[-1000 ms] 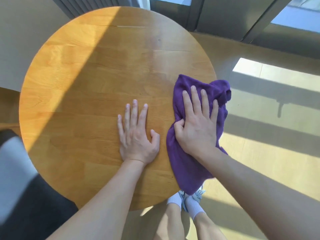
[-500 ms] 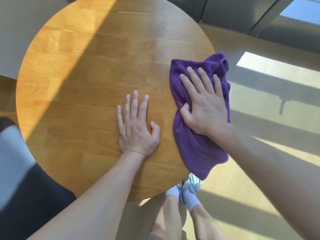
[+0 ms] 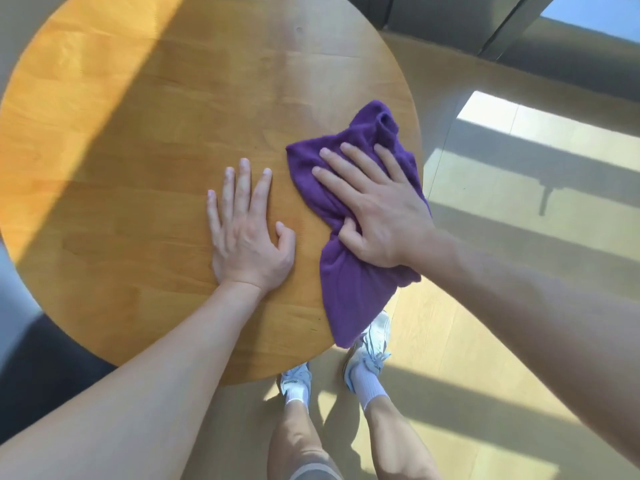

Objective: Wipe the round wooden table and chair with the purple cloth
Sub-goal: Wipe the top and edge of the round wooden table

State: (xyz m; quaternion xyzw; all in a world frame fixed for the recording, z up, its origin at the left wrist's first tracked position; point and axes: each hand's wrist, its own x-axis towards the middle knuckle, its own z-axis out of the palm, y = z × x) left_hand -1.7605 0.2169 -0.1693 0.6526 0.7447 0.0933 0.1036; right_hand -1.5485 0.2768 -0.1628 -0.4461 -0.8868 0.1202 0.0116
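Observation:
The round wooden table (image 3: pixel 156 150) fills the upper left of the head view. My left hand (image 3: pixel 246 237) rests flat on it near the front, fingers straight and spread. The purple cloth (image 3: pixel 349 296) lies at the table's right edge, and its lower end hangs over the rim. My right hand (image 3: pixel 377 216) presses on the cloth with straight fingers pointing up-left, the thumb tucked against a bunched fold. No chair can be made out for certain.
A dark and grey shape (image 3: pixel 41 358) sits at the lower left beside the table. My feet in white sneakers (image 3: pixel 370 344) stand just below the table's front edge. Light wood floor (image 3: pixel 519 161) with sun patches lies to the right. Dark window frames (image 3: pixel 502 29) run along the top right.
My right hand slid the cloth away along the table's right edge, then turned its fingers toward the table's middle. The left hand stayed flat in place.

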